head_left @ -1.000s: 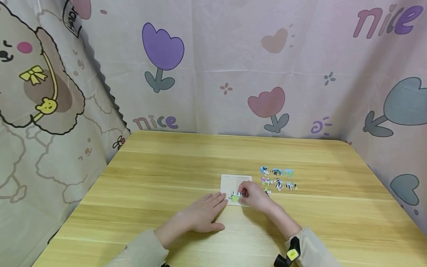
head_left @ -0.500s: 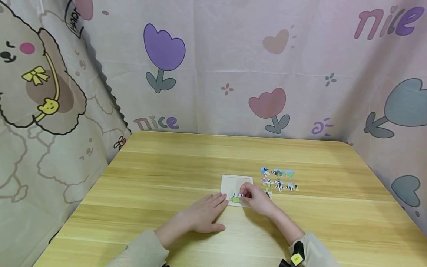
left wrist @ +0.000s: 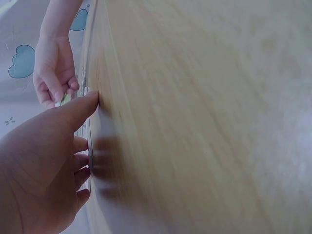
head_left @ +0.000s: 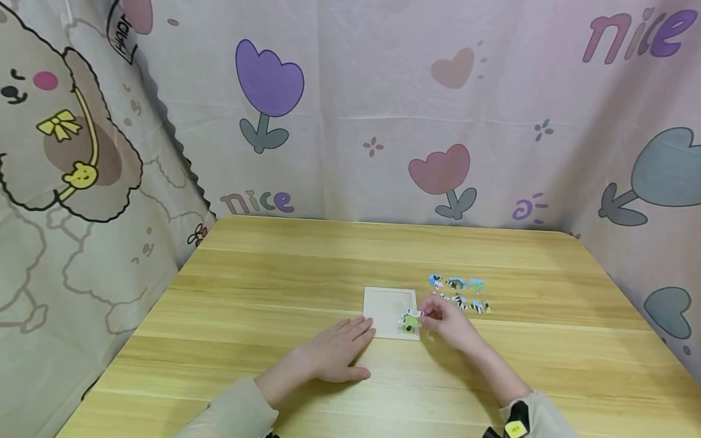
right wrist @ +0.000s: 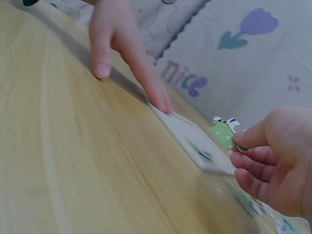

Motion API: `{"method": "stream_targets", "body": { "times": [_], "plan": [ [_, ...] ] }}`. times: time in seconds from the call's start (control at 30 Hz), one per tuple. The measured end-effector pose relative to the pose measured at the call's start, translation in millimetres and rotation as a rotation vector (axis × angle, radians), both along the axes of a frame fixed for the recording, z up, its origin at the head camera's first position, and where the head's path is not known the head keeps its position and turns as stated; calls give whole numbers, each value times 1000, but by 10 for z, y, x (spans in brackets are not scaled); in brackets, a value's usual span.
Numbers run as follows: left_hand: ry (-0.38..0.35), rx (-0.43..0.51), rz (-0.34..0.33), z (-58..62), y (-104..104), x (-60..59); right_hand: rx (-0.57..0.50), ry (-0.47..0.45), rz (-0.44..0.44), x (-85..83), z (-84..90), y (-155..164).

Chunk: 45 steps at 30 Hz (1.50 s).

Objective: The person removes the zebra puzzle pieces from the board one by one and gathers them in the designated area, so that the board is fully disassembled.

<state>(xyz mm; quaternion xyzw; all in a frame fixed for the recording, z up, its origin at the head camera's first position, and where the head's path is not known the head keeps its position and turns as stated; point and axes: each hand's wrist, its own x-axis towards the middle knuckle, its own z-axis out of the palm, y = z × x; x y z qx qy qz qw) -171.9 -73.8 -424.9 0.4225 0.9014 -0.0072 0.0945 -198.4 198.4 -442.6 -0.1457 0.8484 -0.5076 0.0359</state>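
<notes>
My right hand (head_left: 449,321) pinches a green jigsaw piece (right wrist: 224,134) with black-and-white shapes along its top, between thumb and fingers. It is raised over the right side of a pale square puzzle tray (head_left: 383,304). Another puzzle piece (right wrist: 201,152) lies inside the tray at its near right corner, partly overlapped by the held piece in the head view. Straight fingers of my left hand (head_left: 336,351) rest on the tray's left edge, with the thumb spread out on the table. In the left wrist view, the right hand (left wrist: 56,73) appears beyond the left thumb.
Several loose puzzle pieces (head_left: 457,283) lie in rows on the wooden table (head_left: 263,274) to the right of the tray; my right hand hides part of the nearer ones. A printed curtain (head_left: 350,121) hangs behind the table and down both sides.
My right hand has moved right and lifted from the tray's near middle to its right edge, still pinching the green piece. The left hand stays in place.
</notes>
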Motion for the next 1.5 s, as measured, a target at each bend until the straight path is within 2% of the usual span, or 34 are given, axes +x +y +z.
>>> {"method": "stream_targets", "body": {
  "times": [0.27,0.63,0.83,0.97,1.27,1.5],
  "plan": [
    [-7,8,1,16,-3,13,19,43,-81,82,43,425],
    [-1,6,-2,20,-2,9,49,-55,-190,125,-7,835],
    [-9,6,2,20,-5,9,179,-65,-222,91,-17,875],
    [-13,7,5,17,-1,7,257,-18,-223,71,-29,849],
    [-6,1,9,28,4,0,369,95,-198,38,-33,777],
    [-7,1,-4,26,5,-1,417,105,-216,28,-71,759]
  ]
}}
